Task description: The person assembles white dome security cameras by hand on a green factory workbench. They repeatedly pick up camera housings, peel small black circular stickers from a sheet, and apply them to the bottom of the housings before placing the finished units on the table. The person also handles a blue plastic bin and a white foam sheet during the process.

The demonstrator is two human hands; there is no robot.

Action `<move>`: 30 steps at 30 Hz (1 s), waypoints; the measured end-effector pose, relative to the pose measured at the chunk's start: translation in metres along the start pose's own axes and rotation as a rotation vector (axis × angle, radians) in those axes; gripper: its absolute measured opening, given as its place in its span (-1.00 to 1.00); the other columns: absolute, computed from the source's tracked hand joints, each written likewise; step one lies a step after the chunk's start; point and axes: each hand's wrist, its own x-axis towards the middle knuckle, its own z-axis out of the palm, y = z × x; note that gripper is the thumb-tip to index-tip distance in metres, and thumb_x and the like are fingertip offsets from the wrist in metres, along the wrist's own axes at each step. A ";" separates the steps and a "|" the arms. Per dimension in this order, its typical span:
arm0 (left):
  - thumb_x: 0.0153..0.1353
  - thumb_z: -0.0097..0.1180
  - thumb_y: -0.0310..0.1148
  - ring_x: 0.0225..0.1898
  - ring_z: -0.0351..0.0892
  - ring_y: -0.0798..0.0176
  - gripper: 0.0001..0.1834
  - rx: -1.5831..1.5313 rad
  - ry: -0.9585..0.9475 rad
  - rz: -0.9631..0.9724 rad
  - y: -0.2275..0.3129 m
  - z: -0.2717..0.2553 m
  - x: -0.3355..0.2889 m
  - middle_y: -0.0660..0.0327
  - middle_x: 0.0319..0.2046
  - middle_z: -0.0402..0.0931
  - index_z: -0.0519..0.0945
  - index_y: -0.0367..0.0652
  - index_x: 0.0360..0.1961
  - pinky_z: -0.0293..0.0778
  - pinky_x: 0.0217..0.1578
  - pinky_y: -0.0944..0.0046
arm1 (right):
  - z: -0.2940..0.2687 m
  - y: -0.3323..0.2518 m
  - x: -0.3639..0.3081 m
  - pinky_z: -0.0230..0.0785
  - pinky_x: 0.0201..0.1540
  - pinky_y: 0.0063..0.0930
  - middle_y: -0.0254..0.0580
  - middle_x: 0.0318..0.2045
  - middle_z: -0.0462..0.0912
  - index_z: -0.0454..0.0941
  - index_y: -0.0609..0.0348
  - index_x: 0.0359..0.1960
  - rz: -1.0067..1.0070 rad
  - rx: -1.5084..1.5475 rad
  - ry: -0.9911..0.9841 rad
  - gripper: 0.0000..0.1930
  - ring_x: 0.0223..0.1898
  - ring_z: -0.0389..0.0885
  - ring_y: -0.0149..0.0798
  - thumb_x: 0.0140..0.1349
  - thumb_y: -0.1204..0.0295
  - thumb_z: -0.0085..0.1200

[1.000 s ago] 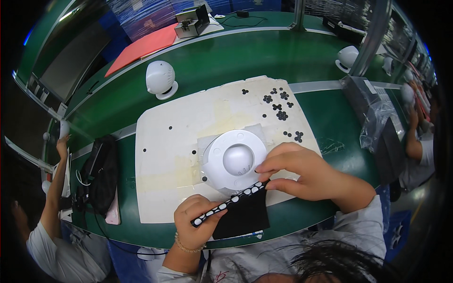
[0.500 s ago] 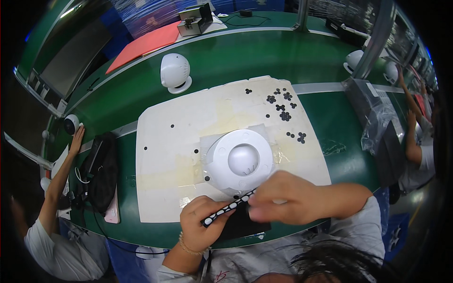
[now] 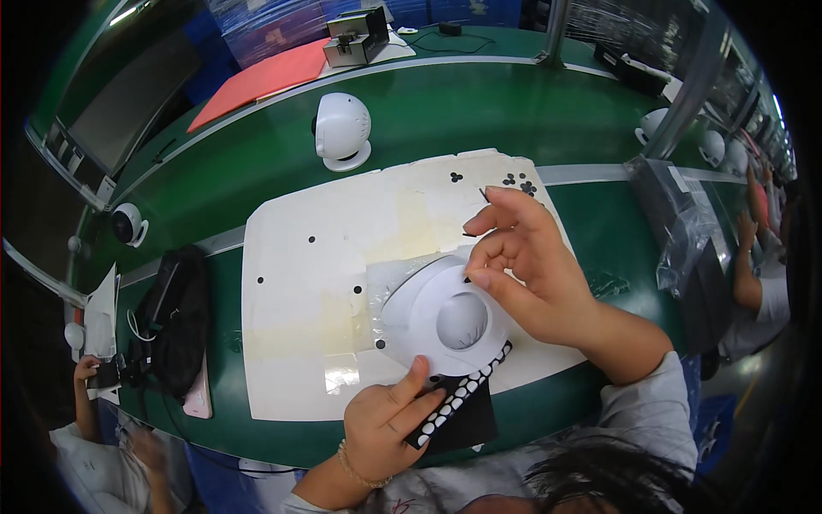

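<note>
A white rounded camera housing (image 3: 413, 301) lies on the cardboard with its ring-shaped base facing up and tilted toward me. My left hand (image 3: 385, 421) grips a black strip with rows of white round spots (image 3: 463, 391), its thumb against the near side of the housing. Over the base's far right edge is my right hand (image 3: 535, 272), with small black round pads (image 3: 468, 234) on its fingertips. One pad is by the thumb tip, close to the base. A black sheet (image 3: 473, 420) hangs below the strip.
Loose black pads (image 3: 358, 289) dot the cardboard sheet (image 3: 295, 360); more lie in clusters, partly hidden behind my right hand. Another white camera (image 3: 342, 128) stands beyond. A black bag (image 3: 184, 308) is at left, a grey box (image 3: 668, 188) at right. Co-workers sit on both sides.
My right hand has left the strip and risen over the housing, pads on its fingertips. My left hand has shifted right with the strip; the housing is now tilted. The left co-worker's hand has left a camera.
</note>
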 end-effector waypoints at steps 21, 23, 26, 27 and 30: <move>-0.36 0.18 -0.52 -0.58 0.47 0.28 -0.67 -0.023 0.012 -0.012 -0.001 0.002 0.000 0.04 0.03 0.38 0.59 -0.19 -0.40 0.33 -0.56 0.36 | -0.004 -0.001 -0.012 0.34 -0.25 -0.45 -0.23 -0.33 0.52 0.20 0.18 0.09 -0.513 -0.824 -0.086 -0.44 -0.30 0.53 -0.25 -0.01 0.70 0.02; -0.36 0.17 -0.53 -0.59 0.47 0.28 -0.67 -0.020 -0.006 -0.022 -0.001 0.001 0.001 0.05 0.03 0.37 0.59 -0.19 -0.40 0.33 -0.56 0.36 | 0.001 -0.005 -0.012 0.30 -0.17 -0.38 -0.26 -0.31 0.54 0.25 0.19 0.05 -0.486 -0.851 0.020 -0.49 -0.20 0.51 -0.20 0.00 0.67 0.03; -0.35 0.17 -0.52 -0.59 0.46 0.28 -0.67 -0.010 -0.006 -0.018 -0.003 0.001 0.000 0.06 0.03 0.37 0.59 -0.19 -0.39 0.33 -0.56 0.36 | 0.005 -0.014 -0.007 0.20 -0.03 -0.33 -0.28 -0.32 0.56 0.26 0.21 0.03 -0.323 -0.563 0.053 -0.54 -0.06 0.46 -0.17 0.02 0.62 0.03; -0.35 0.17 -0.52 -0.59 0.46 0.28 -0.67 -0.011 -0.008 -0.025 -0.002 0.001 0.000 0.06 0.03 0.38 0.59 -0.19 -0.40 0.33 -0.56 0.36 | 0.006 -0.014 -0.004 0.16 0.00 -0.32 -0.28 -0.34 0.56 0.19 0.23 0.05 -0.277 -0.497 0.002 -0.50 -0.03 0.45 -0.16 0.03 0.62 0.03; -0.34 0.18 -0.50 -0.60 0.46 0.29 -0.68 -0.012 -0.013 -0.035 -0.001 -0.001 0.001 0.06 0.01 0.39 0.60 -0.19 -0.40 0.33 -0.56 0.36 | 0.011 -0.014 0.005 0.05 0.10 -0.26 -0.25 -0.38 0.57 -0.10 0.28 0.14 -0.180 -0.438 -0.168 -0.34 0.02 0.42 -0.15 0.05 0.63 0.03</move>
